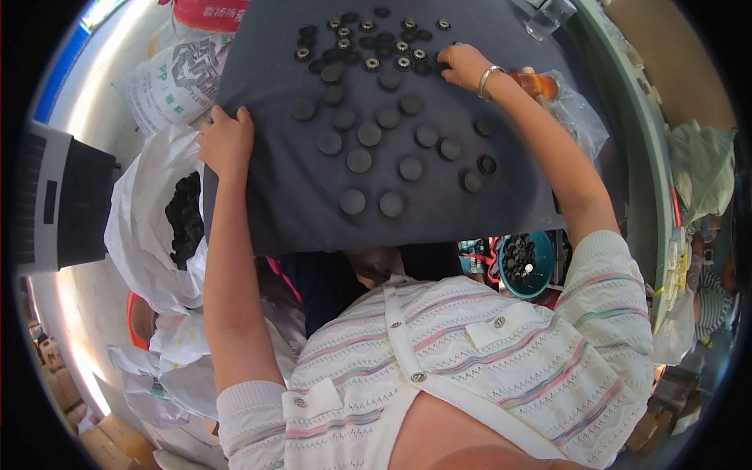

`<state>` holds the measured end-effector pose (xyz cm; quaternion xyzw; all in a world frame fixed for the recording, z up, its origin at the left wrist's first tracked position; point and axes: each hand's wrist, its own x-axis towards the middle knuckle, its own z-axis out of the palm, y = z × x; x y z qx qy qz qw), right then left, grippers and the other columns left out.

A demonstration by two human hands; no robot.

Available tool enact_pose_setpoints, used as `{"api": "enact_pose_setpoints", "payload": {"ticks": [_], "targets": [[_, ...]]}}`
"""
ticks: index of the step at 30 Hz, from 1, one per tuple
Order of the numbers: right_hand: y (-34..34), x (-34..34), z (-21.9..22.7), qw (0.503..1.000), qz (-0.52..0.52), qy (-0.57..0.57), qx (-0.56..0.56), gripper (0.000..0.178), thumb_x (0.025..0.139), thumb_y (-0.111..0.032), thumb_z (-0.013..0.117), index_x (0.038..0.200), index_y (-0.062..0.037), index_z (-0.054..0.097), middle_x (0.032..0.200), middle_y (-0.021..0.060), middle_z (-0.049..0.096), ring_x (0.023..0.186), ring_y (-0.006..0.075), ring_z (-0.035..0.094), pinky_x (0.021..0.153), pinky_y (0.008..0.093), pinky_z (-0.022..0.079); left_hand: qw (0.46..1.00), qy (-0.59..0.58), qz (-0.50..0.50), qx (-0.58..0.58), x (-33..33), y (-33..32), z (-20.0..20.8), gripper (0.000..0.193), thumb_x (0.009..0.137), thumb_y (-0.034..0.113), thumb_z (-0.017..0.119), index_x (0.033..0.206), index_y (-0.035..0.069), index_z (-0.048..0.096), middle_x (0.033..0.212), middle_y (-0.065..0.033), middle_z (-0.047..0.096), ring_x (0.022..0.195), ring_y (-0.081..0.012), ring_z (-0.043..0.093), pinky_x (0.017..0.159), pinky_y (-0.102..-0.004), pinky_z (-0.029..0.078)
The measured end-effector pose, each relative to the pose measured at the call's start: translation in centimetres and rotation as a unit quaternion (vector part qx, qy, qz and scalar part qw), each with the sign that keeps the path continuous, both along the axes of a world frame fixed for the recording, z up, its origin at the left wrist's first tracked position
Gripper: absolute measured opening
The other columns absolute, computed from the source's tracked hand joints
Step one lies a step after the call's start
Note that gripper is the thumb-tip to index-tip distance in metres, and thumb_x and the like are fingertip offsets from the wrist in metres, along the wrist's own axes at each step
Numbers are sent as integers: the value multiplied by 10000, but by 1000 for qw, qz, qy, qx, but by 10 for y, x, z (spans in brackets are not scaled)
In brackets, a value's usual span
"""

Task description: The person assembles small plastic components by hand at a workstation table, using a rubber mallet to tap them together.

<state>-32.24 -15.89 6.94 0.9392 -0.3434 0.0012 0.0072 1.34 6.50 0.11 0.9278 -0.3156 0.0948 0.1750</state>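
Observation:
My right hand (466, 67), a silver bangle at its wrist, is at the right end of a far cluster of round black pieces. Its fingertips are pinched at a small dark round piece, mostly covered by the fingers. Several pieces in that cluster show a pale ring-shaped centre (371, 64). Nearer me, several plain dark round caps (369, 134) lie spread over the grey cloth-covered table (290, 204). At the table's left edge, my left hand (227, 143) is bent over the rim, gripping it, with some fingers hidden.
Left of the table stands a white bag (141, 196) of black pieces, beside a grey and black crate (63, 200). A teal bucket (540, 274) holds small parts below the near right edge. A clear cup (548, 19) and a plastic bag (576, 117) lie at the right.

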Motion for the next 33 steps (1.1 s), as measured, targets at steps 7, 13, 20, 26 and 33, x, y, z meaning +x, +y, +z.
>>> {"api": "enact_pose_setpoints", "payload": {"ticks": [7, 13, 20, 26, 33], "targets": [[31, -10, 6, 999, -20, 18, -33, 257, 778, -189, 670, 965, -14, 644, 891, 199, 662, 888, 362, 633, 820, 434, 501, 1000, 3, 1, 9, 0, 2, 4, 542, 855, 479, 529, 1217, 76, 551, 1160, -219, 579, 1114, -400, 524, 879, -558, 413], [28, 36, -10, 999, -38, -9, -20, 297, 808, -220, 676, 1005, -8, 610, 965, 202, 661, 931, 373, 631, 841, 450, 501, 1000, 13, 6, 5, -5, 0, 7, 536, 853, 473, 532, 1214, 78, 552, 1159, -213, 582, 1127, -395, 516, 889, -557, 405], [24, 35, -22, 995, -60, -72, -18, 243, 757, -143, 668, 934, -3, 578, 924, 205, 636, 913, 378, 614, 816, 442, 488, 1000, 17, 1, -2, -3, 2, 4, 540, 853, 473, 532, 1213, 71, 551, 1165, -217, 579, 1134, -394, 511, 901, -555, 398], [23, 40, -13, 996, -84, -2, 31, 308, 772, -145, 656, 1022, 15, 573, 989, 215, 629, 947, 372, 612, 847, 434, 493, 1000, 9, 0, -8, -4, 1, 7, 536, 854, 466, 527, 1208, 65, 552, 1166, -221, 577, 1127, -399, 515, 899, -558, 399], [39, 32, -19, 961, -19, -254, 111, 241, 736, -137, 673, 941, -31, 602, 799, 134, 631, 789, 308, 620, 736, 383, 499, 1000, 15, -1, 2, -2, 2, 5, 551, 857, 473, 520, 1233, 71, 544, 1166, -220, 577, 1128, -400, 515, 898, -556, 401]]}}
